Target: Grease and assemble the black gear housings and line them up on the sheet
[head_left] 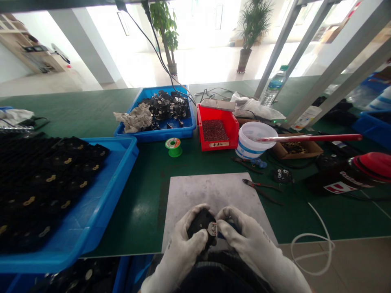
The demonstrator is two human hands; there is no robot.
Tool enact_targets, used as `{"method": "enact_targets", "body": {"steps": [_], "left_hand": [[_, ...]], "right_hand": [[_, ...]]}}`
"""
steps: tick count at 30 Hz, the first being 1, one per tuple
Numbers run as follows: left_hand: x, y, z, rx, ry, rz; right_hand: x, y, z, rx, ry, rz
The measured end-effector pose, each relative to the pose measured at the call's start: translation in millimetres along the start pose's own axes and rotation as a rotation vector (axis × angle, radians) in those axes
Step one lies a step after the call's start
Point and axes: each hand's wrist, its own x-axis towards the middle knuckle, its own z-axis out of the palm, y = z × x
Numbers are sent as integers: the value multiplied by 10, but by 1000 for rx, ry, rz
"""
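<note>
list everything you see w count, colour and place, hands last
tabletop: one, green, centre
large tray: one, blue, left, holding many black parts
smaller tray: one, blue, back centre, holding black parts and crumpled paper
parts bin: one, red, beside the smaller tray
spool: one, green, before the smaller tray
tub: one, white, right of the bin
pliers: at least one, red and black, right of centre
water bottle: one, clear, green cap, back right
flask: one, black, red lid, right
tubing: one, white, lower right
potted plants: two, green, background
sheet: one, greyish, under the hands
housing: one, black, held
left hand: one, white-gloved, gripping the housing
right hand: one, white-gloved, fingers by the housing
</note>
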Motion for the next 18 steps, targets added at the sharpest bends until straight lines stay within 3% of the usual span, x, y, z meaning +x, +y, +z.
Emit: {"method": "enact_targets", "body": {"steps": [4, 10, 15, 18], "left_hand": [[-89, 42, -39, 37, 29, 69], [-245, 95, -40, 11, 28, 44], [-367, 95, -45, -35, 141, 15], [-387, 57, -119, 15, 123, 27]], "right_hand": [[-92, -47, -4, -84, -8, -22], [-208, -109, 3, -84, -42, -24], [-349, -332, 13, -145, -60, 122], [-436, -546, 62, -173, 30, 230]]}}
